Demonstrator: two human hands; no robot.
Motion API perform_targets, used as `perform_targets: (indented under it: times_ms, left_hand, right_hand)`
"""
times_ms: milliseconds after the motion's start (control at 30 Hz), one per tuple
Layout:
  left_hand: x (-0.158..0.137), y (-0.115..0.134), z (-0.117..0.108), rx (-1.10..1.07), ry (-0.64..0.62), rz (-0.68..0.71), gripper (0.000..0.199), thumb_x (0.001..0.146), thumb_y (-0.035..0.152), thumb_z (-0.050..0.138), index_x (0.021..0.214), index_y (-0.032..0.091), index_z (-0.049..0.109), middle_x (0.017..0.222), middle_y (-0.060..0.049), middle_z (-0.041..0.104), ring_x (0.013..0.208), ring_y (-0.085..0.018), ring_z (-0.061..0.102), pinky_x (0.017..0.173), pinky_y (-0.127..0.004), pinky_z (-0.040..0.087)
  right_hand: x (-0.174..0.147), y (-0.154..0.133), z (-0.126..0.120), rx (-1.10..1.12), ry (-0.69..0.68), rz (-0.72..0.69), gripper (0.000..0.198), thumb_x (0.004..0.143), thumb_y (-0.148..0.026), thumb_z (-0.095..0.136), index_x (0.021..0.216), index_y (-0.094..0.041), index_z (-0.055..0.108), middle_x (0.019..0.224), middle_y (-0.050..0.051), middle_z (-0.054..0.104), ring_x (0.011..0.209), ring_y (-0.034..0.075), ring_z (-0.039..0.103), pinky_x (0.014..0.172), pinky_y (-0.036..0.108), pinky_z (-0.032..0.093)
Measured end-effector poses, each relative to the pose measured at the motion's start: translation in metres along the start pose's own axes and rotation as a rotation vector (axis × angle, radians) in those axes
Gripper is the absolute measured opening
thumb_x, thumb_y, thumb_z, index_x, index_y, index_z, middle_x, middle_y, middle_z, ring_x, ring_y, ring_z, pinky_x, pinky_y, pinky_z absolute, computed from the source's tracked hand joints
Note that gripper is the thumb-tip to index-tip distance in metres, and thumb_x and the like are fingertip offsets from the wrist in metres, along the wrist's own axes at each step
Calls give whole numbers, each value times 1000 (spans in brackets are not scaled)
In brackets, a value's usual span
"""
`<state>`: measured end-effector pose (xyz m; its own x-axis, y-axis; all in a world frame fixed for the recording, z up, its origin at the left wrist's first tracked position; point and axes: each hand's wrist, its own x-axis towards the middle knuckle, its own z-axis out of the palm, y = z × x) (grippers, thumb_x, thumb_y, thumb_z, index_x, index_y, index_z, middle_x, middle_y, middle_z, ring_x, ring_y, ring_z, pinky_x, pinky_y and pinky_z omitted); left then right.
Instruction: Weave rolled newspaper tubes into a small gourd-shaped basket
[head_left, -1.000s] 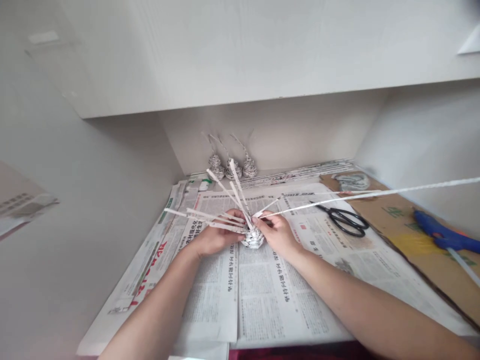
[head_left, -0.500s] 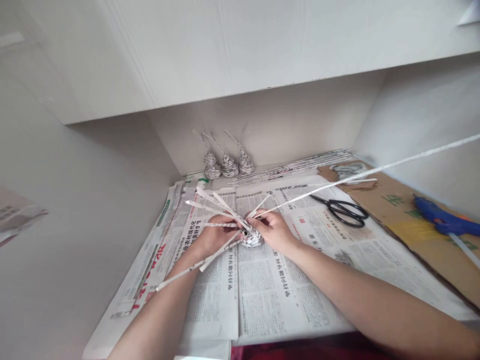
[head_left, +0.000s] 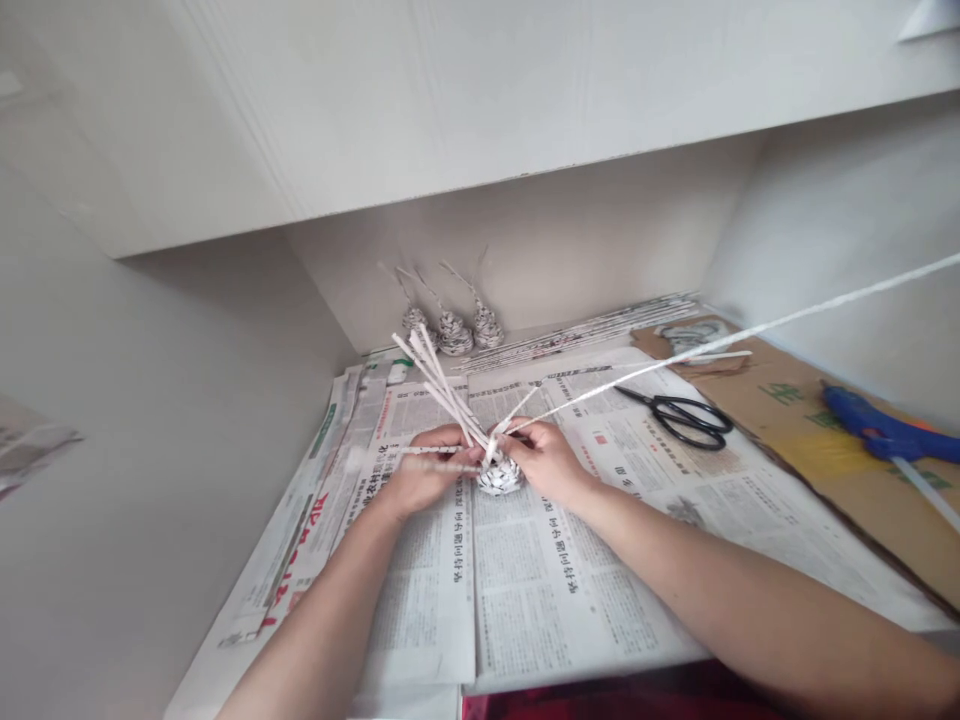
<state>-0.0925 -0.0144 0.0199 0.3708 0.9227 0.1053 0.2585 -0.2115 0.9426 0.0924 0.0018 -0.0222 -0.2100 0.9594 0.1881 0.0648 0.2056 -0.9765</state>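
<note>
Between my two hands sits a small round piece woven from rolled paper [head_left: 499,477], just above the newspaper. Several white paper strips [head_left: 435,375] stick up from its top, leaning to the far left. My left hand [head_left: 431,470] is closed at its left side, pinching a paper strip that is blurred by motion. My right hand [head_left: 551,460] grips the piece's right side, fingers closed. One long paper strip [head_left: 720,345] runs from beside the right fingers up to the right edge of the view.
Three woven paper gourds [head_left: 455,333] stand at the back, beside a bundle of paper sticks [head_left: 577,335]. Black scissors [head_left: 686,420] lie on the newspaper [head_left: 517,610] to the right. A blue glue gun [head_left: 877,425] rests on cardboard [head_left: 795,450]. Walls enclose the left, back and right.
Strips that pointed toward me at the lower left have swung up and away. My left hand has folded a strip by the top of the woven piece. My right hand stays in place.
</note>
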Motion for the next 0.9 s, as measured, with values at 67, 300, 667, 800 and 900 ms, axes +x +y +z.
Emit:
perform_targets:
  times_ms: [67,300,667,800,900]
  left_hand:
    - [0,-1,4,27,50,11,22,75,35,68,83,15,70,81,-7,70,75,-19,65,70,-29,52]
    - [3,-8,16,27,229,-31,25,67,34,74,78,14,62,73,-5,68,67,-18,64,62,-27,50]
    - [1,6,15,46,186,-124,19,70,32,70,74,13,70,68,-4,69,71,-21,65,65,-29,51]
    - [2,-8,12,-27,200,-88,17,71,30,69,79,14,70,76,-4,70,71,-19,64,67,-28,51]
    - [3,-14,11,-94,188,-68,19,72,30,69,84,15,70,81,-5,71,75,-19,65,71,-29,52]
  right_hand:
    - [0,2,1,-15,11,-13,22,81,-38,60,89,-21,71,84,2,71,77,18,65,71,28,49]
    - [0,0,4,9,50,31,20,78,-37,62,84,-20,70,77,1,70,69,17,64,61,26,47]
    - [-5,-5,2,-99,94,-73,16,79,-35,63,82,-21,69,79,3,71,71,18,65,66,28,49]
    - [-6,-10,4,-59,104,-33,15,80,-33,61,84,-20,68,86,4,71,77,18,66,69,28,49]
    - [-8,-14,5,-60,112,-13,12,81,-29,58,83,-21,66,86,3,70,75,17,65,68,28,49]
